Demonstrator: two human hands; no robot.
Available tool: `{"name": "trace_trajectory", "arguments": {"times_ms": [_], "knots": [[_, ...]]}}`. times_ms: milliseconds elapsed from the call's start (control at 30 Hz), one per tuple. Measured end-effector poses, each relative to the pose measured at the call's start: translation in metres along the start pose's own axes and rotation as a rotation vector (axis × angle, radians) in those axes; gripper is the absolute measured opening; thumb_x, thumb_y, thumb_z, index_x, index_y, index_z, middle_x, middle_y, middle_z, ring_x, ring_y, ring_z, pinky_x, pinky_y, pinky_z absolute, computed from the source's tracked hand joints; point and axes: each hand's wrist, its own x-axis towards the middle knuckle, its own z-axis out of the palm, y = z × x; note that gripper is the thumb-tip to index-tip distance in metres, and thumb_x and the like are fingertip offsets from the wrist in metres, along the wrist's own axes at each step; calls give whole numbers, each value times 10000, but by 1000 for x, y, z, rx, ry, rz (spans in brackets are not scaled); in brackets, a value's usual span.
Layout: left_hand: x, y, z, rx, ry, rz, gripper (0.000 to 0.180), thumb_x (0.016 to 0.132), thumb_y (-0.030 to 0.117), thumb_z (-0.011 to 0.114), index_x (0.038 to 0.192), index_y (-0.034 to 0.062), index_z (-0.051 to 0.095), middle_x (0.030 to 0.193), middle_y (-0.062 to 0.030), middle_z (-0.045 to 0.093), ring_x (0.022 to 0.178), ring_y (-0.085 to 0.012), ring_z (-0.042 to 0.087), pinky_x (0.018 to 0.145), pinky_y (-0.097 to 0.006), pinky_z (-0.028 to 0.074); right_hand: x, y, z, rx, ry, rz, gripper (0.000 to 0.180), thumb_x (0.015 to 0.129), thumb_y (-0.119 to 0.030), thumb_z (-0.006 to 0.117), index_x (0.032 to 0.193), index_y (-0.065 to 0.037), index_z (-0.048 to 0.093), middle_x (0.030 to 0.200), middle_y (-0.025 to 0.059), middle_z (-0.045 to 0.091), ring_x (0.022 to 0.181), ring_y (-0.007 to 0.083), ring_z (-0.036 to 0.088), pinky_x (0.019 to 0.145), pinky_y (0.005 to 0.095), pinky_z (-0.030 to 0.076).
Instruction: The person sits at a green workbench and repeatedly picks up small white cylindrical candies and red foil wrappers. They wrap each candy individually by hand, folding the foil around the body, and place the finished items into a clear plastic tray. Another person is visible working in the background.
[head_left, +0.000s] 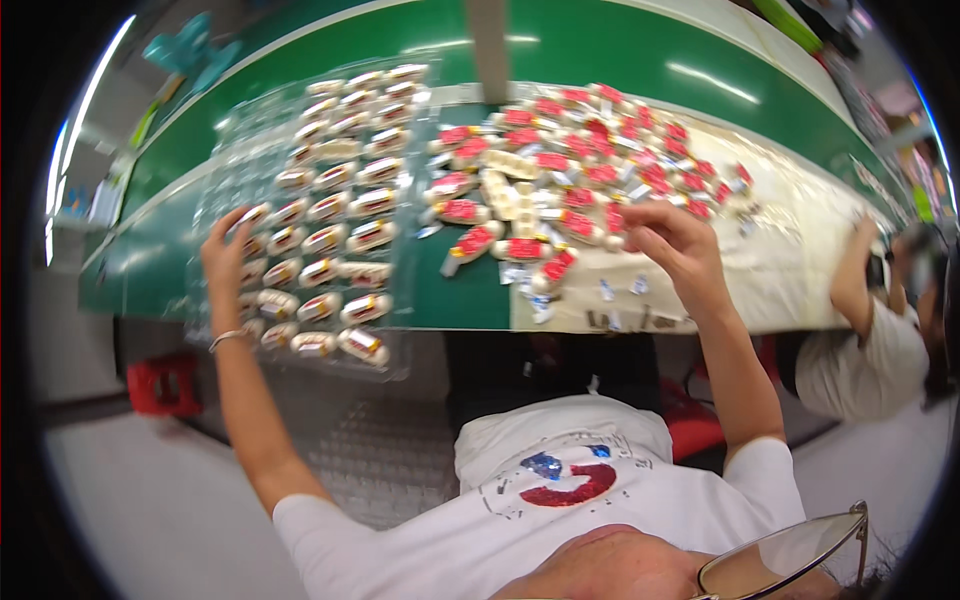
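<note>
At the bottom of the frame sat the wearer's white shirt and a pair of glasses at lower right; two bare forearms rose from it toward a green table. At centre left, the left hand, a bracelet on its wrist, lay with fingers spread and open on the near-left edge of a clear tray, touching the small wrapped pieces set in rows in its pockets; right of centre, the right hand curled its fingers at the near edge of a loose pile of red-and-white pieces, though whether it gripped one could not be told; the pile lay just right of the tray, partly on a pale sheet. At the right edge, another person in white reached up to the table; a red stool stood at lower left, under the table.
</note>
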Motion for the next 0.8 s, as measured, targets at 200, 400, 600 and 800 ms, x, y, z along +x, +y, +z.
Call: {"name": "trace_trajectory", "arguments": {"times_ms": [200,400,600,800], "knots": [[21,-9,2,5,-219,114,215,892,52,608,1099,45,669,1146,-51,657,1037,-174,617,916,-304,463,-3,11,-45,-22,216,-41,231,919,-95,645,1119,20,661,987,49,669,882,91,624,806,236,519],[23,13,1,178,-246,159,224,891,-38,563,1089,26,648,1102,-49,625,1030,-158,602,892,-288,481,-10,19,-52,-576,232,-187,236,830,-67,702,1063,-36,684,979,68,650,855,165,633,750,269,497],[28,13,9,259,-281,207,233,872,-59,546,1068,36,630,1039,-55,622,978,-209,629,861,-297,481,-10,20,-51,-1025,203,-373,173,789,-100,710,958,-80,678,948,56,623,946,240,582,852,378,446],[17,41,20,344,-55,242,265,858,-33,571,1100,47,642,1114,-50,644,1003,-210,638,867,-308,485,-5,23,-55,-1103,204,-376,149,771,-55,706,914,-75,669,897,34,625,905,237,574,883,361,402]]}}
